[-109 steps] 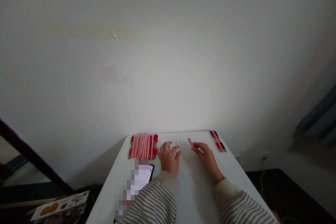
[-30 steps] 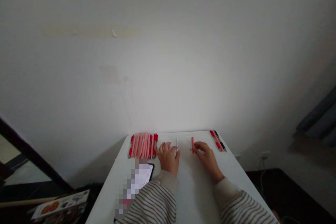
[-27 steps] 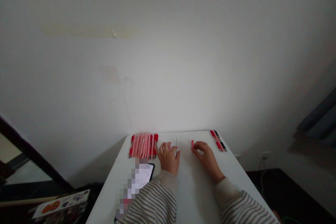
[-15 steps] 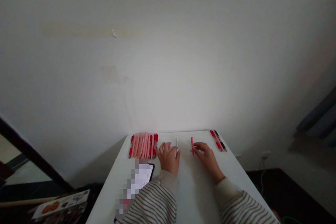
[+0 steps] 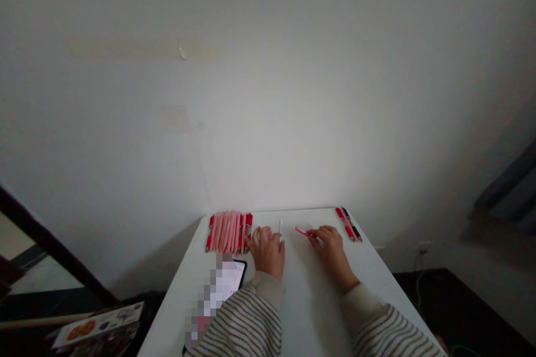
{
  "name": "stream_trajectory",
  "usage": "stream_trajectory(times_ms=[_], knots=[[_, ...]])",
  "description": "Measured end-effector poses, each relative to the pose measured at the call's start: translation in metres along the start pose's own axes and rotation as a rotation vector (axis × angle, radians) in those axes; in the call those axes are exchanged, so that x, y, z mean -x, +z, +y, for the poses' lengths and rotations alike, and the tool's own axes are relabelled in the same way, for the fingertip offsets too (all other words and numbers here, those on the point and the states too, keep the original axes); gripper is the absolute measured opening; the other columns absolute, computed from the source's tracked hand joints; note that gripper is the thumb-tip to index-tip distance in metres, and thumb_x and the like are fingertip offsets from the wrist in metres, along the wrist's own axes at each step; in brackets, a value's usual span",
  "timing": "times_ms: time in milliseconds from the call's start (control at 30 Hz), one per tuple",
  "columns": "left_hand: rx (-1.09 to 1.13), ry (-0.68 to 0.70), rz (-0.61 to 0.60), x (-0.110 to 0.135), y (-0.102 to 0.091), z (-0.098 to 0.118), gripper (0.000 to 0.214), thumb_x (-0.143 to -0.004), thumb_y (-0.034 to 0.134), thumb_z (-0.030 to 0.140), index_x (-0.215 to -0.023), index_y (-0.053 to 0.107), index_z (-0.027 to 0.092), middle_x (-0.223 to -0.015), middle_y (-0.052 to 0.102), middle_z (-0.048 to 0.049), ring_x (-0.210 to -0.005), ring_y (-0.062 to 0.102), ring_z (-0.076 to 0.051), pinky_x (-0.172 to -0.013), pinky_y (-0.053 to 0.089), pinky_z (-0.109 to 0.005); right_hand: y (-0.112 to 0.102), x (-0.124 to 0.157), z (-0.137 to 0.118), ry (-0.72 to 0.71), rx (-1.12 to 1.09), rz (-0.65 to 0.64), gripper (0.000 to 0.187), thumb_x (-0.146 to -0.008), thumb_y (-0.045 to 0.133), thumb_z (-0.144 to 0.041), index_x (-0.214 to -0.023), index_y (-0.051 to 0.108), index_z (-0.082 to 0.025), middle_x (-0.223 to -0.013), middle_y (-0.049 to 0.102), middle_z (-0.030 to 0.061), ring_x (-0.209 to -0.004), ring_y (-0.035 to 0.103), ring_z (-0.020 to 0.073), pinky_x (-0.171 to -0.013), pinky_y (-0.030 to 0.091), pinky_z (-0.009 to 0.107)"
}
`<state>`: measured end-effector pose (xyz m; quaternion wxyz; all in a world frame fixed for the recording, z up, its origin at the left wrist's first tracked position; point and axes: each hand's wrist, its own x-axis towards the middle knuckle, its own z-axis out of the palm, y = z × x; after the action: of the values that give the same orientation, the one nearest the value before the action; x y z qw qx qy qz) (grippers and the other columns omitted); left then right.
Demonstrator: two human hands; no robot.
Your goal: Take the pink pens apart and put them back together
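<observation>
My right hand (image 5: 330,246) pinches a pink pen (image 5: 300,231) by its near end, and the pen points left just above the white table (image 5: 310,301). My left hand (image 5: 266,249) rests on the table with its fingers spread, beside a thin white stick (image 5: 280,227). Its fingertips touch the right edge of a row of several pink and red pens (image 5: 228,232) laid side by side at the far left of the table.
A few red and black pens (image 5: 349,224) lie at the table's far right corner. A phone (image 5: 221,290) lies by my left sleeve. A white wall rises right behind the table. A printed box (image 5: 96,326) sits low on the left.
The pink pen in my right hand has swung from pointing away from me to pointing left. My left hand has stayed by the white stick.
</observation>
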<state>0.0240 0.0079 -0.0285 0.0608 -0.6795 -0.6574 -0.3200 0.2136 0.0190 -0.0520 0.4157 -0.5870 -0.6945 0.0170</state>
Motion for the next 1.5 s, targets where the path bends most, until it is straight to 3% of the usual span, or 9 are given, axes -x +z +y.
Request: stream_trajectory(times_ms=[267,600,1033,1500], knots=[[-0.029,-0.013,0.011,0.000,0.003,-0.005,0.015,-0.072,0.066,0.031,-0.086,0.069,0.028,-0.114,0.056,-0.0040,-0.120,0.038,-0.030,-0.106,0.021,-0.060,-0.002,0.001,-0.002,-0.004,0.183,-0.068,0.019,-0.086,0.055,-0.033,-0.095,0.071,-0.030,-0.093,0.065,0.0056,-0.102,0.049,0.0243,-0.090,0.035,0.039],[-0.030,-0.022,0.004,0.000,0.001,-0.002,0.010,-0.071,0.066,0.031,-0.079,0.067,0.026,-0.114,0.057,-0.0046,-0.119,0.039,-0.031,-0.106,0.020,-0.062,0.001,0.004,0.000,-0.026,0.142,-0.044,0.019,-0.085,0.056,-0.033,-0.096,0.072,-0.032,-0.102,0.062,0.0072,-0.103,0.047,0.0271,-0.089,0.038,0.045],[-0.053,-0.019,-0.003,0.000,0.002,-0.002,0.010,-0.072,0.066,0.030,-0.080,0.069,0.025,-0.114,0.058,-0.0040,-0.119,0.039,-0.030,-0.108,0.014,-0.064,0.005,0.003,0.006,-0.011,0.113,-0.049,0.023,-0.086,0.053,-0.031,-0.101,0.070,-0.029,-0.103,0.063,0.0080,-0.103,0.048,0.0269,-0.088,0.040,0.044],[-0.052,-0.025,0.002,-0.001,0.003,0.000,0.007,-0.074,0.061,0.024,-0.075,0.069,0.024,-0.114,0.061,-0.0026,-0.119,0.041,-0.028,-0.109,0.017,-0.061,0.005,0.003,0.007,0.003,0.066,-0.013,0.021,-0.085,0.053,-0.031,-0.095,0.072,-0.028,-0.099,0.065,0.0083,-0.099,0.051,0.0265,-0.085,0.042,0.042]])
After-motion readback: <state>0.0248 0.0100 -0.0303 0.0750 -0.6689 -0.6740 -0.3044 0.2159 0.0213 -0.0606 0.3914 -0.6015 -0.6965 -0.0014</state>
